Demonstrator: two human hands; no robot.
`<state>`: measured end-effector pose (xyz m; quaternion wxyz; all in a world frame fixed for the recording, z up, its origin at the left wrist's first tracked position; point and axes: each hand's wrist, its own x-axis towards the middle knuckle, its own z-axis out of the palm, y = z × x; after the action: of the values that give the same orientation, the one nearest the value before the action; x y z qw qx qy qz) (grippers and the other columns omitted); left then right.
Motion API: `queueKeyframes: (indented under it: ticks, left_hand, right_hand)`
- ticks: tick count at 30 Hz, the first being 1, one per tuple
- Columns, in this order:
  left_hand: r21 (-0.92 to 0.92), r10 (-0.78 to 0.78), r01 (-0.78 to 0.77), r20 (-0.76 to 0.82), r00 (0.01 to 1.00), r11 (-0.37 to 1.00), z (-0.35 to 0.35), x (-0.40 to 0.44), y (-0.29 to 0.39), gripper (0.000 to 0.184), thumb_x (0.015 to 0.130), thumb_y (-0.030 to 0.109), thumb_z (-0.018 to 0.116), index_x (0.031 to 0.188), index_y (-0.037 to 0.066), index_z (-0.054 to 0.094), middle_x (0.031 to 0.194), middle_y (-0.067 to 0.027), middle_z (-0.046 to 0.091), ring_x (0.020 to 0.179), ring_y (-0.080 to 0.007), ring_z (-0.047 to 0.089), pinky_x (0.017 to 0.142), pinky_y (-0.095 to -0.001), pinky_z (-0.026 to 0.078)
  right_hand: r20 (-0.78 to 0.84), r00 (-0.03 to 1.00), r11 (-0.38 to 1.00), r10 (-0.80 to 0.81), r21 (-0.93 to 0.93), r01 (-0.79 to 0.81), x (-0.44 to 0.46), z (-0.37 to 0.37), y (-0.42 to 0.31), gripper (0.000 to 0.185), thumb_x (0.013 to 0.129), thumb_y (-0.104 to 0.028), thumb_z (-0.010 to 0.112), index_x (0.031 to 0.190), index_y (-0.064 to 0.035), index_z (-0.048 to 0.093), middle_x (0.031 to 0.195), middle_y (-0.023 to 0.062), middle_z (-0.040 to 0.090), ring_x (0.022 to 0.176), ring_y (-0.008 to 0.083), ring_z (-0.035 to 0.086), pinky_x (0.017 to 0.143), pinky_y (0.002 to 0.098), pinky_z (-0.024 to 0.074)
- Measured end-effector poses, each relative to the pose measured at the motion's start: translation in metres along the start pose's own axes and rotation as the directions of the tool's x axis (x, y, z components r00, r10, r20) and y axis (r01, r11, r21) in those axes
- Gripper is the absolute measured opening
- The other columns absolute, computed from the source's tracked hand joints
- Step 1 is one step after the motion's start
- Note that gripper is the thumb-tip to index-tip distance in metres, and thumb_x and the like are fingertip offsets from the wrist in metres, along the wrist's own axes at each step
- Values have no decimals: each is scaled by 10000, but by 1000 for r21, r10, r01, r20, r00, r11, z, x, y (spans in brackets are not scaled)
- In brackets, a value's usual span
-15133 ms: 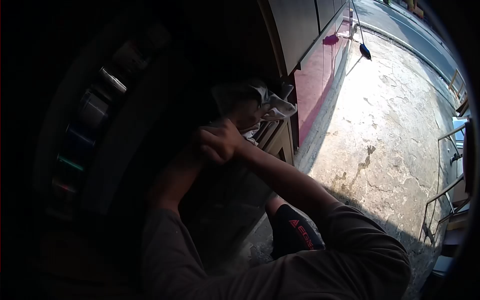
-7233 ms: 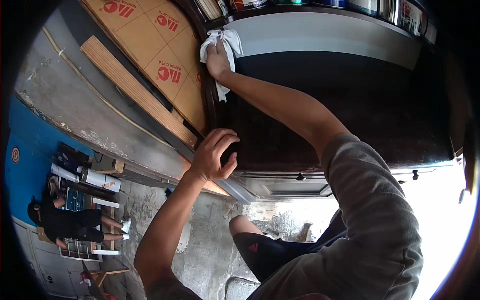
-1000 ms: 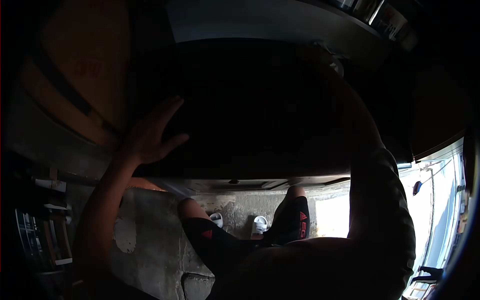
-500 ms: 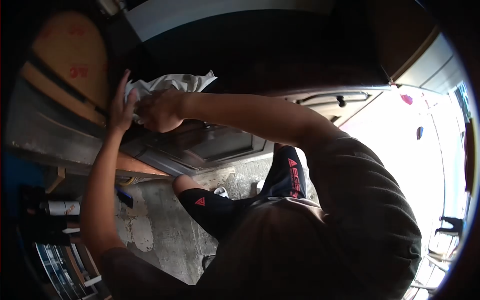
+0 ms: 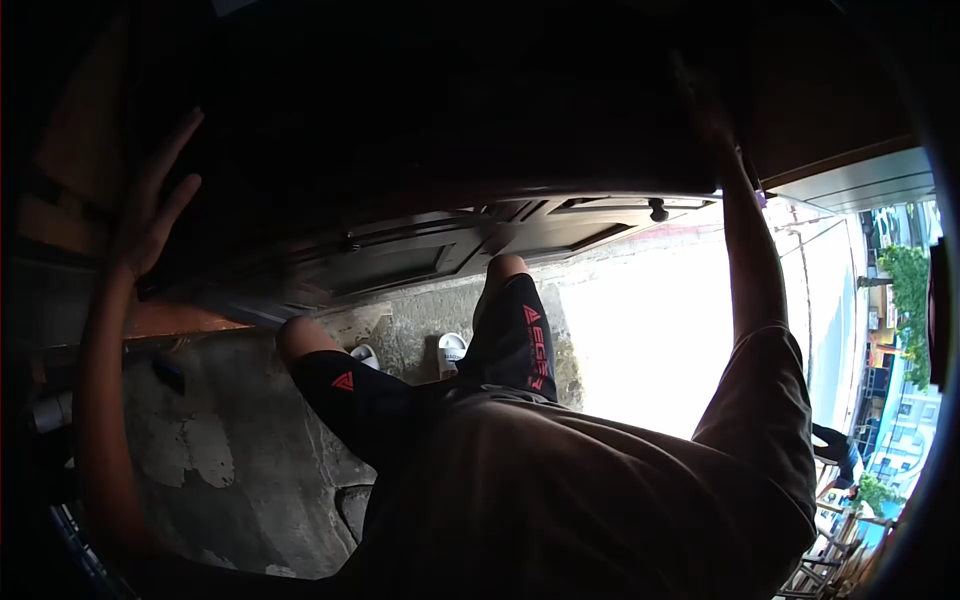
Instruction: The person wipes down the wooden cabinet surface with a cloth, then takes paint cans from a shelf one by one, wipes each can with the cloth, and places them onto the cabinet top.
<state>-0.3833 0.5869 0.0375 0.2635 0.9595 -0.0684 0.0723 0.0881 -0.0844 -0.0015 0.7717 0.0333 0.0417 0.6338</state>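
Head view shows the cabinet (image 5: 470, 222) standing just before the two bare knees (image 5: 508, 266), its dark top (image 5: 450, 120) above the panelled doors (image 5: 405, 262). Near the left edge of this top is the left hand (image 5: 148, 215), thumb and fingers spread apart. The right hand (image 5: 710, 118) is near the right edge; in such shadow I cannot tell whether it is closed or holds something.

Street-side workshop, by appearance.
Concrete floor (image 5: 185, 430) lies at 8 o'clock, panelled cabinet (image 5: 395, 265) at 12, street (image 5: 832, 330) and trees (image 5: 908, 295) at 3.
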Motion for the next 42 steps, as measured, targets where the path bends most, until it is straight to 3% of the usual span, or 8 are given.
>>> queueKeyframes:
  ticks: [4, 6, 10, 14, 17, 32, 36, 42]
  left_hand:
    - [-16, -29, 29, -17, 999, 999, -1, -1, -8, 577, 999, 336, 442, 1516, 135, 284, 1569, -74, 282, 1451, -264, 247, 1185, -425, 192]
    - [5, -42, 42, -19, 999, 999, -8, -2, -1, 563, 1004, 336, 430, 1514, 141, 292, 1569, -68, 284, 1448, -258, 256, 1183, -420, 202]
    - [45, -60, 64, -89, 994, 997, -9, -4, -1, 552, 1005, 380, 427, 1501, 162, 322, 1553, -76, 315, 1428, -272, 300, 1159, -419, 257]
    - [-35, -15, 10, -140, 990, 999, -10, -3, 5, 534, 1010, 362, 423, 1486, 129, 353, 1529, -97, 361, 1404, -280, 343, 1131, -386, 294]
    - [-137, -36, 16, -140, 990, 990, -8, -5, 18, 526, 1013, 330, 420, 1472, 78, 371, 1509, -117, 391, 1389, -273, 367, 1115, -356, 302]
    - [-96, -146, 143, -28, 989, 985, -12, -7, 17, 625, 1022, 481, 334, 1474, 49, 349, 1519, -137, 361, 1413, -283, 319, 1162, -405, 232]
    - [-52, -169, 168, -19, 985, 984, -8, -11, 16, 638, 1007, 523, 319, 1465, 84, 381, 1507, -124, 385, 1384, -303, 360, 1132, -434, 276]
    - [43, -106, 105, 20, 994, 994, -9, -15, 16, 609, 1014, 499, 317, 1470, 100, 375, 1504, -127, 387, 1379, -309, 366, 1129, -448, 280]
  right_hand:
    - [271, 943, 160, -192, 957, -243, 192, -12, 82, 395, 1012, -265, 427, 1343, -60, 492, 1181, 133, 640, 960, 210, 663, 781, 262, 543]
    - [326, 883, -503, -337, 730, -462, 295, -9, 152, 384, 976, -255, 446, 1292, -53, 529, 1181, 140, 640, 960, 228, 658, 779, 298, 535]
    - [171, 931, -932, -321, 114, -343, 412, 25, 333, 367, 903, -235, 485, 1190, -41, 604, 1182, 155, 640, 960, 264, 647, 776, 369, 521]
    - [42, 990, -984, 137, 118, 131, 444, 4, 463, 366, 844, -221, 512, 1123, -39, 662, 1232, 168, 615, 1027, 301, 617, 818, 423, 500]
    - [567, 802, -982, 187, 83, 170, 391, -35, 498, 390, 897, -285, 490, 1196, -59, 598, 1288, 162, 574, 1153, 316, 558, 941, 426, 459]
    - [262, 421, -378, -868, 201, -904, 78, -11, 224, 796, 735, -337, 680, 1452, -196, 365, 1515, 101, 341, 1349, 436, 274, 1040, 604, 290]
    - [417, 909, -824, 11, 519, -228, 218, -45, 260, 686, 795, -340, 641, 1417, -159, 414, 1465, 91, 412, 1376, 327, 333, 1062, 497, 330]
    - [389, 908, -985, -155, 8, -172, 141, 0, 211, 500, 1008, -459, 356, 1358, -140, 514, 1395, 108, 493, 1286, 313, 449, 1116, 447, 336]
